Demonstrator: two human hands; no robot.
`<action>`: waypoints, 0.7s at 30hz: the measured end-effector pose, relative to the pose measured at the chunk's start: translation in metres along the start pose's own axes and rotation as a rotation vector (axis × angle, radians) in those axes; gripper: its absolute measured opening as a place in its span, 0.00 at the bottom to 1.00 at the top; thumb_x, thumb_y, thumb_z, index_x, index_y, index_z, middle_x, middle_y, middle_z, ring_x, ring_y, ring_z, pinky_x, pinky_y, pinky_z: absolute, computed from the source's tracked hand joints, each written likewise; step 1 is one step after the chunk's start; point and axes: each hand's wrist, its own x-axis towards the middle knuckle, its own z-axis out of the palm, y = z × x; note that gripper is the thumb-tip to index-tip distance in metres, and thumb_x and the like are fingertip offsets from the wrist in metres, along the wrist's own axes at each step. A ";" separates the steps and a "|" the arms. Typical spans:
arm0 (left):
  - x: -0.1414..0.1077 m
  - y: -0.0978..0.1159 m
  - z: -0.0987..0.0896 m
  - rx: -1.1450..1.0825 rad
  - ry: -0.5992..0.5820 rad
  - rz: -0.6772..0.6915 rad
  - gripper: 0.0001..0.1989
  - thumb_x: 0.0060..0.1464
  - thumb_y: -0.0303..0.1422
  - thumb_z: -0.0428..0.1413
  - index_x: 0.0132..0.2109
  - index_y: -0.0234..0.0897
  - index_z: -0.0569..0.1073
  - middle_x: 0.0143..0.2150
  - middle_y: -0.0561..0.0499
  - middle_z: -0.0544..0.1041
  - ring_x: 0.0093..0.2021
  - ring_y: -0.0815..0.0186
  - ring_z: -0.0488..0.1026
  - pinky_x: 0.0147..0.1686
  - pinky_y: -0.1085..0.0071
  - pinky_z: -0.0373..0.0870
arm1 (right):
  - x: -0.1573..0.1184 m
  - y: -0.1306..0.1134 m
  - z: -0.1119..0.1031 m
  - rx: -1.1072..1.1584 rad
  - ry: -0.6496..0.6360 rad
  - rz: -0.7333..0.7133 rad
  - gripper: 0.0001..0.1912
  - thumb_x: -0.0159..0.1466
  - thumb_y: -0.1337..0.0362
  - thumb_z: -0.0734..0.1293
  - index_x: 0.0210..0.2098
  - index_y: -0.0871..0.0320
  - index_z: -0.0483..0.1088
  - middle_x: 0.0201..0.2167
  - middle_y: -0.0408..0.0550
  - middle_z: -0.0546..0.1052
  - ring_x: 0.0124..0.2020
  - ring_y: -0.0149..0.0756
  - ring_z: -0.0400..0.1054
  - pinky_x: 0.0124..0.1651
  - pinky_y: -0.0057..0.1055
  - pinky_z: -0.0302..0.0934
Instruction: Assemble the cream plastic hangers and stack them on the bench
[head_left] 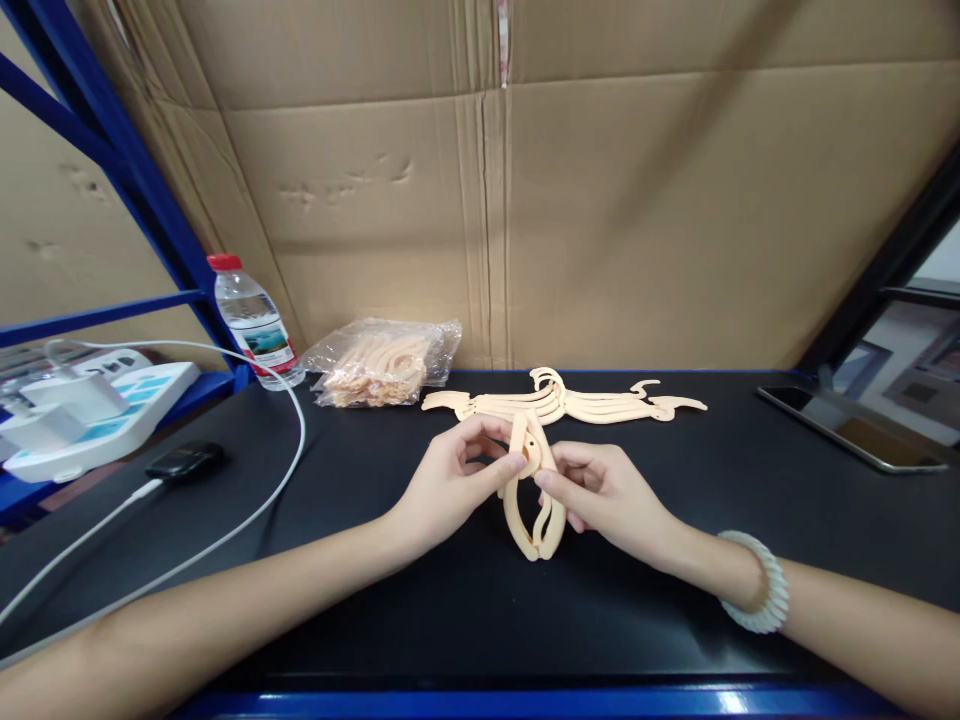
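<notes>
Between my two hands is a beige foldable piece [552,520] made of curved slats, folded into a narrow loop that points down toward me. My left hand [461,480] pinches its upper left part between thumb and fingers. On the other side, my right hand [604,495] grips the piece with thumb and fingers near its middle. Just behind my hands, two similar beige folding pieces [607,405] lie spread out flat on the black table [450,620]. More beige parts sit in a clear plastic bag [382,365] at the back left.
A water bottle [259,325] with a red cap stands at the back left. Near it are a white power strip [142,420], a black device [185,460] and a looping white cable [301,430]. A phone-like tablet [847,430] lies at the right. Cardboard [637,200] walls the back.
</notes>
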 end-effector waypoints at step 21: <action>0.012 0.000 -0.006 0.025 -0.068 -0.243 0.07 0.47 0.32 0.64 0.32 0.33 0.77 0.28 0.51 0.77 0.28 0.69 0.72 0.29 0.75 0.67 | 0.001 0.011 0.001 -0.103 -0.149 0.096 0.15 0.61 0.52 0.69 0.33 0.59 0.73 0.21 0.40 0.71 0.19 0.27 0.62 0.21 0.24 0.56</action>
